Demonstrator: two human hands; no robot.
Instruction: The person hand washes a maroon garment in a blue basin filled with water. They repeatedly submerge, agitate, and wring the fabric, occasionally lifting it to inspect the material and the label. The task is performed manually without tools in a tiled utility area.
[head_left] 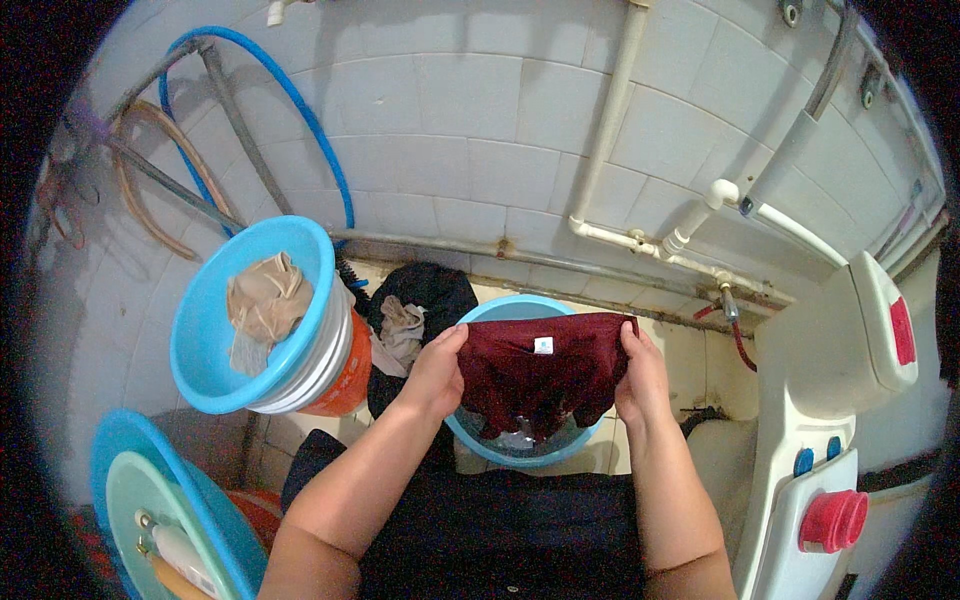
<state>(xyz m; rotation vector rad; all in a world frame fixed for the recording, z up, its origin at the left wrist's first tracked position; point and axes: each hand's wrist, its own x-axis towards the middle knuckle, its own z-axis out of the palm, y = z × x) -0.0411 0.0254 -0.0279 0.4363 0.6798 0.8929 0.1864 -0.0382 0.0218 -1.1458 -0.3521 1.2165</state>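
Observation:
Dark red underpants point(520, 375) are stretched flat between my hands, with a small white label near the top middle of the waistband. My left hand point(438, 376) pinches the left end of the waistband between thumb and fingers. At the right end, my right hand point(641, 376) grips the other corner in the same way. The cloth hangs above a light blue basin point(535, 460) on the floor and hides much of it. Some water shows in the basin below the cloth's lower edge.
At left, a blue basin point(196, 372) with beige cloth point(268, 298) rests on an orange-and-white bucket point(345, 375). Dark and beige clothes point(400, 330) lie behind my left hand. Nested basins point(112, 455) stand lower left. A white toilet point(825, 375) is right; pipes point(600, 165) line the tiled wall.

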